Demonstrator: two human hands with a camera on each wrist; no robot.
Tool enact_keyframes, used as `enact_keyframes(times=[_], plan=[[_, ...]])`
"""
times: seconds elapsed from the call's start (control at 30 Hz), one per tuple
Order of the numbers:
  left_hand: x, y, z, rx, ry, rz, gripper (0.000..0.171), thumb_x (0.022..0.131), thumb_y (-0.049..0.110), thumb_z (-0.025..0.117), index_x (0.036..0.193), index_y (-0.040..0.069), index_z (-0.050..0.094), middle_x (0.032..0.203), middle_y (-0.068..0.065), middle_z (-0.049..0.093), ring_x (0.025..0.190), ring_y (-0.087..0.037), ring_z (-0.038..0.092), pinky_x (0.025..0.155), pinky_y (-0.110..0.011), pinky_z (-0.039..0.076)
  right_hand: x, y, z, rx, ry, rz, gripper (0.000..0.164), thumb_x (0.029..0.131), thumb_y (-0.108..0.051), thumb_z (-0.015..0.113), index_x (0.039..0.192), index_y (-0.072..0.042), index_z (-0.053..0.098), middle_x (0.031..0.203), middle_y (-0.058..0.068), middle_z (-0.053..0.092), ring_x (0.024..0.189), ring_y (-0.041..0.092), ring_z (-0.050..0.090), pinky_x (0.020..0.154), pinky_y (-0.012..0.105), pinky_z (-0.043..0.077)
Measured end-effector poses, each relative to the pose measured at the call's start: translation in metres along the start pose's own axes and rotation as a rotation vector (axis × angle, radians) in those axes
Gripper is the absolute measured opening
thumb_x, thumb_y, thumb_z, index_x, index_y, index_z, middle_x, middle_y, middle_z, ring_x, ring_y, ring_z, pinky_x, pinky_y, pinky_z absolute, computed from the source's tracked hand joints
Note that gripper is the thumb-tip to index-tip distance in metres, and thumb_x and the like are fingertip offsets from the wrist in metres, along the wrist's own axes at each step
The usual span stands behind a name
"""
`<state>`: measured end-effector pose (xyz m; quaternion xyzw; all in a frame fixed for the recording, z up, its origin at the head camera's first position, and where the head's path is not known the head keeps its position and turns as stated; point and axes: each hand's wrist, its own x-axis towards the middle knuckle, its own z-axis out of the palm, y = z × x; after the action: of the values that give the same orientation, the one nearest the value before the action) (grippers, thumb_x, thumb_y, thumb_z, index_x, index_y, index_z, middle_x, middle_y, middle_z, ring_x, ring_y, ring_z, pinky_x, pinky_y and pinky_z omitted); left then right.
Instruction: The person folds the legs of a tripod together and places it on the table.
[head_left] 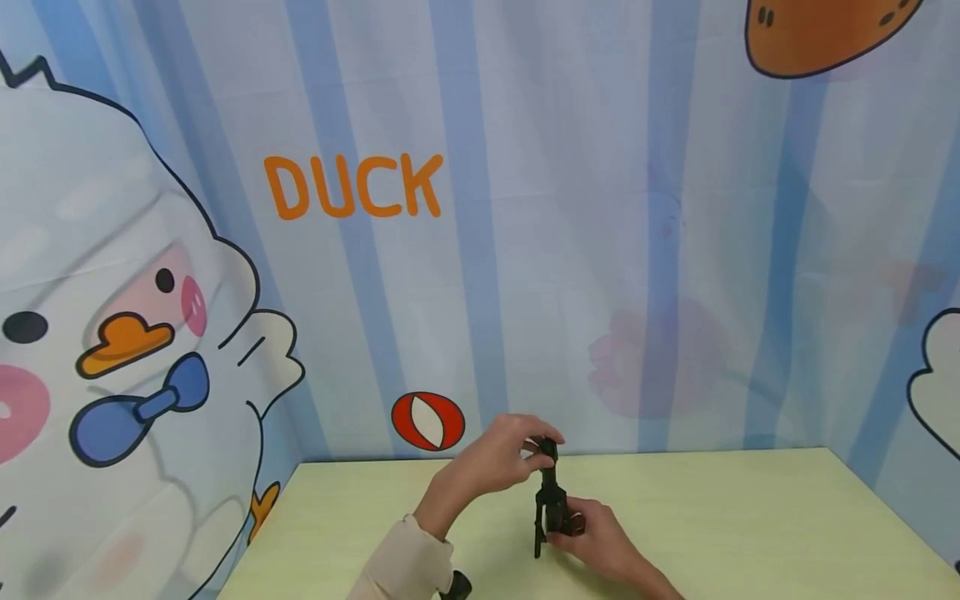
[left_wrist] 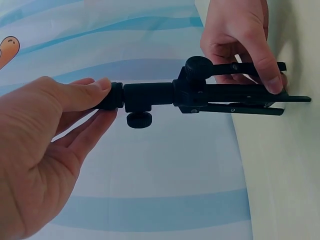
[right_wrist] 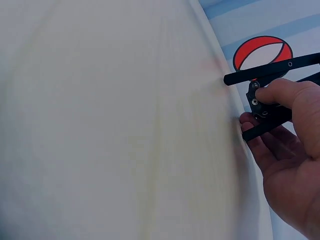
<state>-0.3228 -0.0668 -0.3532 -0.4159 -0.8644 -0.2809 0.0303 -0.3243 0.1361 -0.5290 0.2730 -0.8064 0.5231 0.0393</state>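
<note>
A small black tripod [head_left: 551, 497] stands roughly upright over the yellow table, its legs folded close to the centre column. At its top, my left hand [head_left: 504, 452] pinches the head between thumb and fingers; the left wrist view shows this grip on the round end [left_wrist: 116, 95], with a side knob [left_wrist: 139, 120] just below. Lower down, my right hand [head_left: 600, 540] holds the legs. In the right wrist view the right thumb presses the dark bracket [right_wrist: 255, 100] between two leg ends [right_wrist: 235, 78], while the fingers curl behind it.
The pale yellow table [head_left: 735, 517] runs back to a striped blue curtain [head_left: 562, 208] printed with cartoon ducks. A black cylindrical object [head_left: 457, 586] shows beside the left sleeve at the bottom of the head view.
</note>
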Motion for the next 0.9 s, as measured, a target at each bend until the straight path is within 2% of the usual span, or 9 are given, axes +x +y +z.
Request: enact_keyframes(times=[0.2, 0.37, 0.53, 0.7, 0.77, 0.9], plan=[[-0.001, -0.001, 0.0, -0.009, 0.008, -0.003, 0.028, 0.096, 0.004, 0.074, 0.123, 0.008, 0.075, 0.118, -0.002, 0.071, 0.1, -0.007, 0.07, 0.089, -0.019, 0.057, -0.001, -0.003, -0.002, 0.047, -0.018, 0.051, 0.026, 0.087, -0.006, 0.082, 0.111, -0.002, 0.074, 0.106, 0.008, 0.076, 0.084, 0.011, 0.073, 0.074, 0.021, 0.053], [-0.009, -0.004, -0.001, -0.07, 0.034, -0.002, 0.024, 0.095, 0.003, 0.075, 0.119, 0.007, 0.075, 0.115, -0.003, 0.071, 0.098, -0.006, 0.071, 0.088, -0.018, 0.056, -0.003, -0.001, -0.008, 0.071, -0.004, 0.058, 0.027, 0.085, -0.002, 0.081, 0.111, -0.001, 0.073, 0.106, 0.01, 0.074, 0.088, 0.016, 0.074, 0.077, 0.023, 0.057], [-0.022, -0.011, -0.004, -0.152, 0.108, -0.019, 0.022, 0.093, 0.002, 0.077, 0.115, 0.007, 0.076, 0.113, -0.002, 0.072, 0.099, -0.009, 0.071, 0.086, -0.017, 0.057, -0.005, 0.0, -0.019, 0.074, 0.049, 0.036, 0.023, 0.084, 0.0, 0.082, 0.106, -0.002, 0.073, 0.103, 0.009, 0.071, 0.087, 0.018, 0.073, 0.079, 0.029, 0.06], [-0.038, -0.024, -0.004, -0.271, 0.18, -0.062, 0.021, 0.09, 0.0, 0.079, 0.11, 0.007, 0.077, 0.107, 0.0, 0.072, 0.098, -0.011, 0.072, 0.086, -0.021, 0.059, -0.009, -0.004, -0.031, 0.084, 0.098, 0.064, 0.027, 0.083, -0.001, 0.084, 0.108, 0.0, 0.073, 0.105, 0.013, 0.07, 0.089, 0.022, 0.074, 0.077, 0.027, 0.06], [-0.044, -0.03, -0.002, -0.313, 0.193, -0.07, 0.021, 0.09, -0.001, 0.08, 0.109, 0.006, 0.077, 0.107, -0.002, 0.072, 0.098, -0.013, 0.072, 0.087, -0.023, 0.059, -0.011, -0.004, -0.036, 0.111, 0.114, 0.076, 0.028, 0.084, -0.001, 0.084, 0.109, 0.002, 0.073, 0.107, 0.015, 0.069, 0.093, 0.025, 0.074, 0.076, 0.028, 0.06], [-0.058, -0.046, 0.005, -0.377, 0.197, -0.098, 0.02, 0.09, -0.003, 0.079, 0.108, 0.005, 0.077, 0.109, -0.005, 0.071, 0.099, -0.019, 0.073, 0.086, -0.027, 0.06, -0.015, -0.005, -0.045, 0.132, 0.15, 0.086, 0.027, 0.084, -0.001, 0.084, 0.109, 0.001, 0.074, 0.109, 0.014, 0.069, 0.098, 0.022, 0.074, 0.077, 0.028, 0.062]])
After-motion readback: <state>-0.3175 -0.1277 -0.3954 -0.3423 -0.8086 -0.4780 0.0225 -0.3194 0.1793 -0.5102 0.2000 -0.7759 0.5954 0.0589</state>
